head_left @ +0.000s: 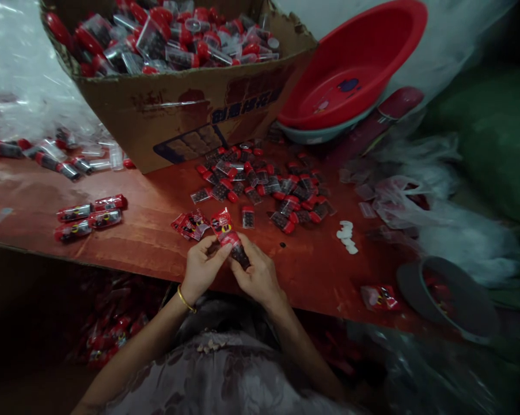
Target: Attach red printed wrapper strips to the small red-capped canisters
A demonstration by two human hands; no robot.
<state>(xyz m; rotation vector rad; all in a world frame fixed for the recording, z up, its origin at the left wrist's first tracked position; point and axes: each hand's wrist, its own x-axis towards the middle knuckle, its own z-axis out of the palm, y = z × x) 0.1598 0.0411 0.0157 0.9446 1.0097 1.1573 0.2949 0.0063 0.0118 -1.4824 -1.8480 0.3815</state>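
In front of my body, my left hand (202,266) pinches a red printed plastic sleeve (223,223). My right hand (258,272) is closed around a small clear tube with dark contents (239,257). The tube's upper end meets the sleeve; how far it sits inside is hidden by my fingers. Just left of the sleeve lies a small pile of flat red sleeves (191,225). A single clear tube with dark beads (248,218) lies close above my right hand. Farther back is a heap of red-capped tubes (264,184).
A cardboard box (182,115) full of red-capped tubes stands at the back. Sleeved tubes (91,218) lie in rows at left. On the right are a red basin (350,69), white scraps (346,237), plastic bags (415,202) and a grey bowl (454,297).
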